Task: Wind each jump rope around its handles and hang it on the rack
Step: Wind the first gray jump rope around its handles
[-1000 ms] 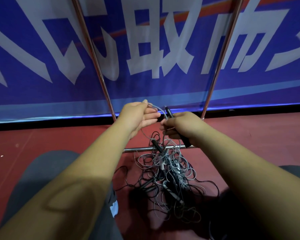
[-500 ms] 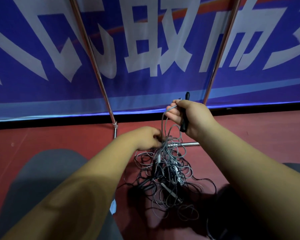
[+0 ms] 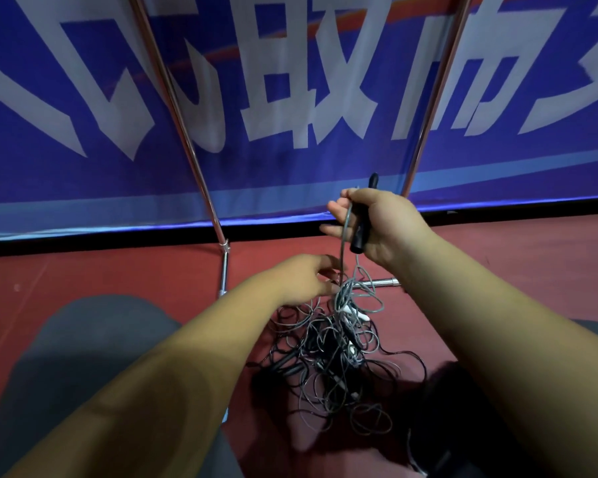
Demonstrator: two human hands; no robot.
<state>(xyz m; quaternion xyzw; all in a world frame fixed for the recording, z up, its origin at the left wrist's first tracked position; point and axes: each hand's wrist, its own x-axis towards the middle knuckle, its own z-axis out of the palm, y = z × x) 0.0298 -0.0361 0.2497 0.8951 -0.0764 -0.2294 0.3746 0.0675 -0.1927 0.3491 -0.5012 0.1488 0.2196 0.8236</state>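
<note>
A tangled heap of grey and black jump ropes (image 3: 335,353) lies on the red floor between my knees, with black handles buried in it. My right hand (image 3: 377,222) holds a black handle (image 3: 363,219) upright above the heap, and a grey cord (image 3: 343,250) runs from it down into the tangle. Lower and to the left, my left hand (image 3: 308,277) reaches into the top of the heap, its fingers at the bunched cords; the grip itself is hidden. The rack's two shiny metal poles (image 3: 176,119) rise behind, left and right.
The rack's low metal base bar (image 3: 380,282) crosses the floor just behind the heap. A blue banner (image 3: 290,98) with large white characters stands close behind the rack. My knees (image 3: 83,357) in dark trousers flank the heap.
My right hand has lifted the black handle up and to the right, drawing its cord taut. My left hand has dropped from beside it down onto the top of the tangle.
</note>
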